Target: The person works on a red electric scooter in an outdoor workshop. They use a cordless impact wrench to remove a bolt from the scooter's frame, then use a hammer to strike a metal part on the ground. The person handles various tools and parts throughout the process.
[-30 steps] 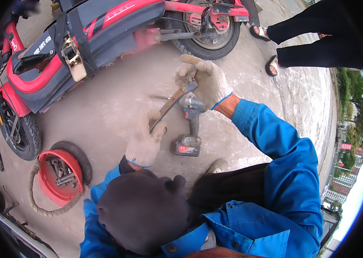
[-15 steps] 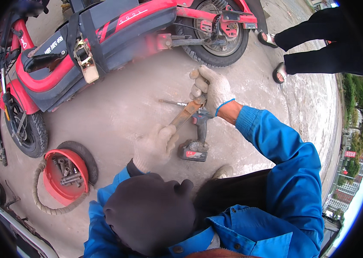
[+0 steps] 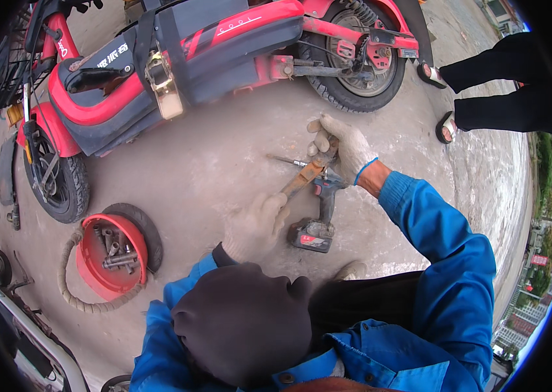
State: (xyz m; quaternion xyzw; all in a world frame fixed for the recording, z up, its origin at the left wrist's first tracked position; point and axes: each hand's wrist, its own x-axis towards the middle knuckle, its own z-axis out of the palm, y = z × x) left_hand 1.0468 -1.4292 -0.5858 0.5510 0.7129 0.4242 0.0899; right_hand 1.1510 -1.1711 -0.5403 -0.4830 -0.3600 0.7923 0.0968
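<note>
A rusty, flat metal bar [image 3: 305, 178] slants between my two gloved hands above the ground. My left hand [image 3: 251, 227], slightly blurred, closes round its lower end. At the upper end, my right hand [image 3: 352, 151] curls its fingers and palm round the bar, hiding the tip. Just beneath and beside the bar, a cordless drill [image 3: 326, 201] stands on its battery, touched by neither hand as far as I can see. A long bit points left from its chuck.
A red electric scooter [image 3: 224, 49] lies across the far side. At left sits a red bucket [image 3: 94, 277] holding several metal sockets, with a black tyre [image 3: 152, 242] behind it. A person in black trousers [image 3: 504, 108] stands at far right.
The whole view has shifted, so everything sits a little further right and lower. The bar's upper end reaches deeper into my right hand, whose fingers are more closed round it.
</note>
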